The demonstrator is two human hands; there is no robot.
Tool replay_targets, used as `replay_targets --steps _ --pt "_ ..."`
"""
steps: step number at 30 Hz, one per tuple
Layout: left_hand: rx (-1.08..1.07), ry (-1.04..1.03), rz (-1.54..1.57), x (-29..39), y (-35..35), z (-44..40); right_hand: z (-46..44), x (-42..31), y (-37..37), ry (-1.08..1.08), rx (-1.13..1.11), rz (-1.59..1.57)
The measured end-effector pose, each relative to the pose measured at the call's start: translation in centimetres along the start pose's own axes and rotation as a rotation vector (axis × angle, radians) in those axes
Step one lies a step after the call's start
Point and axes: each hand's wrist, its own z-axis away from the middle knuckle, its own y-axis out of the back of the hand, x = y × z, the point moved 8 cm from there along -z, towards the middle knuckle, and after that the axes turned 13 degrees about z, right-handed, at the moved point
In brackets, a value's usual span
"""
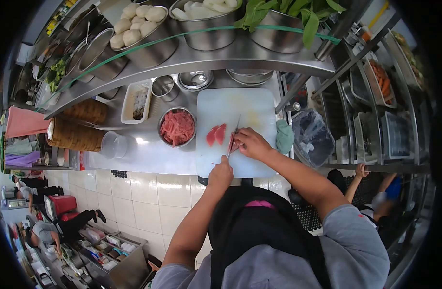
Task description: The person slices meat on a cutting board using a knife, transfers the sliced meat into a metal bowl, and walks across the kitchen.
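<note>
My left hand (221,174) is closed around the handle of a knife (237,126), whose narrow blade points away from me over the white cutting board (259,103). Pinched against the board by my right hand (251,143) is a piece of red meat (232,143), right beside the blade. Red meat slices (216,135) lie on the board just left of the knife. Further left, a round metal bowl (194,126) holds a pile of cut red meat (176,127). The fingertips of my right hand partly hide the piece they hold.
A folded green cloth (284,136) lies at the board's right edge, near a plastic-lined bin (313,137). Left stand a white tray (136,102), a clear container (114,144) and bamboo steamers (72,136). An overhead shelf (197,62) carries vegetable pots. A co-worker's hand (361,170) shows at right.
</note>
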Motion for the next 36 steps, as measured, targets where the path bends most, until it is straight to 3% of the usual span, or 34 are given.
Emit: replay_targets --steps 8,12,16,19,29,36 --pt "-0.112 0.072 0.002 -3.4 1.3 6.2 0.7 0.8 -0.3 -0.027 0.036 -0.068" --pt "-0.049 0.067 -0.062 -2.1 4.8 4.8 0.8 0.9 0.9 -0.036 0.041 -0.105" --pt "-0.121 0.035 -0.086 1.7 6.1 5.1 0.8 0.1 1.5 0.033 0.046 0.038" --pt "-0.18 0.051 -0.132 2.6 5.0 5.5 0.4 0.4 0.9 0.009 0.017 0.054" --pt "-0.053 0.047 -0.025 0.0 -0.5 -0.9 0.5 1.0 0.1 -0.03 -0.041 -0.004" --pt "-0.104 0.069 -0.074 -2.7 1.8 5.3 1.4 1.3 0.3 -0.052 0.032 -0.022"
